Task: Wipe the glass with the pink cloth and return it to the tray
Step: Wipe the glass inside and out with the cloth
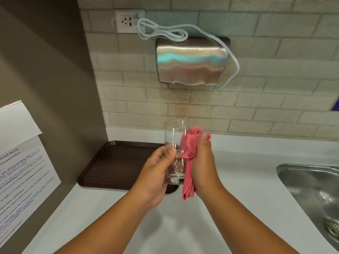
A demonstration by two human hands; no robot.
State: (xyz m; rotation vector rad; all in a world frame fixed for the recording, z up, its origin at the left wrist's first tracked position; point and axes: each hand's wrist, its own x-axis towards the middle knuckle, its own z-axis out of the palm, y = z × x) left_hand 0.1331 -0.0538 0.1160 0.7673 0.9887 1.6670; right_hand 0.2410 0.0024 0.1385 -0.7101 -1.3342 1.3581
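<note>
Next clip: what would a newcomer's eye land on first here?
The pink cloth, pressed by the right hand against the clear glass that the left hand holds upright at centre. Behind, a steel hand dryer hangs on the tiled wall; a brown tray lies left.

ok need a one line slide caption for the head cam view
Left hand holds a clear glass upright above a brown tray while the right hand presses a pink cloth against its side.

Tray [117,162] on counter [238,171] left; sink [311,189] right; glass [175,143] held above, between.
</note>
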